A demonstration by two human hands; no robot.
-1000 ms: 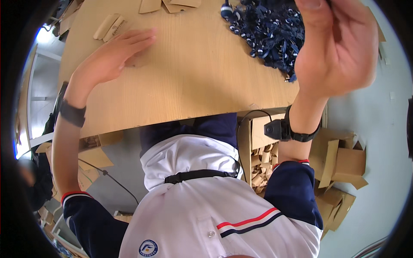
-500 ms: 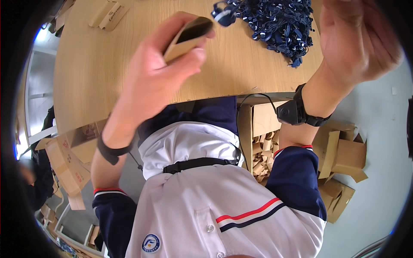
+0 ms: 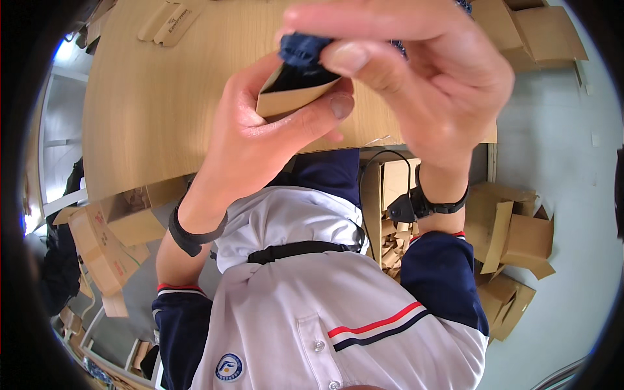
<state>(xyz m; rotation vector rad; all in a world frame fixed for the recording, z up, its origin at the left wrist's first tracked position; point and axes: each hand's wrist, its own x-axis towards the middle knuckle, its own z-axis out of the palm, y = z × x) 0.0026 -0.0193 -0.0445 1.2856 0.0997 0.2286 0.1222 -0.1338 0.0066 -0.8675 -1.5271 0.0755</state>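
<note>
My left hand (image 3: 250, 136) is wrapped round a small brown cardboard sleeve (image 3: 296, 103), held above the table with its dark opening facing up. Between the thumb and fingers of my right hand (image 3: 442, 84) is a navy bundled cable (image 3: 300, 49), pinched at the mouth of the sleeve. The lower part of the bundle is out of sight, and I cannot tell how far inside it reaches. Behind my right hand, a pile of similar navy bundles (image 3: 465, 6) is mostly hidden.
Folded cardboard sleeves (image 3: 170, 23) lie at the far left of the wooden table (image 3: 149, 110). Under its front edge stands a carton (image 3: 393, 257) of small cardboard pieces. Open cartons sit on the floor at right (image 3: 520, 237) and left (image 3: 104, 250), another carton (image 3: 552, 32) at far right.
My right hand has come in from the far right to the sleeve, bringing a navy bundled cable. My left hand has shifted slightly right and nearer with the sleeve.
</note>
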